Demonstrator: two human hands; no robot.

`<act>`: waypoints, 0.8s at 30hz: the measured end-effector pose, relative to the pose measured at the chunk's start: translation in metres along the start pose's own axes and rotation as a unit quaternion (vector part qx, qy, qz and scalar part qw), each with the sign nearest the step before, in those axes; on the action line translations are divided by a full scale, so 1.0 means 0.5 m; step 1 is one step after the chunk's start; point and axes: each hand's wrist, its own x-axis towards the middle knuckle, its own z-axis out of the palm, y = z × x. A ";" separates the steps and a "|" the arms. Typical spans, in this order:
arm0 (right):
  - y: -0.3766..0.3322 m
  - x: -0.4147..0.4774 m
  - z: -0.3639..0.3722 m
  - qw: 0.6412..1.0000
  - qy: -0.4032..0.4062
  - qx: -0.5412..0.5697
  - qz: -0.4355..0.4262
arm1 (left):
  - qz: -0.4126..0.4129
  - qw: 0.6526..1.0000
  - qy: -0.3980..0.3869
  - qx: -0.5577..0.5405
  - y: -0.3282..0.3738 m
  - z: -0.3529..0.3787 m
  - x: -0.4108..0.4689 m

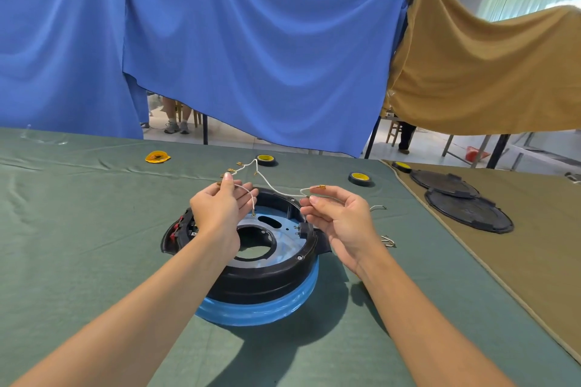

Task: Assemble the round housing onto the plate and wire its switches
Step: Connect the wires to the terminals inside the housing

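A round black housing (267, 280) sits in the middle of the green cloth, on a plate wrapped in blue film (251, 313). Red switches (176, 229) show at its left rim, a black connector block (305, 229) at its right rim. Above it hangs a white wire harness (273, 185) with brass terminals. My left hand (217, 207) pinches one wire end over the housing's left side. My right hand (339, 214) pinches another branch near a brass terminal (319, 187), above the right rim.
Two tape rolls (266, 159) (360, 178) and a yellow piece (157, 156) lie farther back on the cloth. Short loose wires (388, 241) lie right of the housing. Black round covers (468, 210) rest on the tan cloth at right. Blue and tan sheets hang behind.
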 end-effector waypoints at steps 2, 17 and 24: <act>0.001 0.001 -0.001 1.000 0.013 -0.005 -0.002 | -0.001 1.000 -0.003 -0.006 0.001 -0.003 -0.001; 0.004 0.036 0.016 0.982 0.160 -0.099 0.029 | 0.001 1.000 0.010 0.025 0.004 -0.006 -0.007; -0.001 0.013 0.102 0.789 0.119 -0.438 -0.413 | -0.013 0.999 0.049 -0.014 -0.001 0.009 -0.020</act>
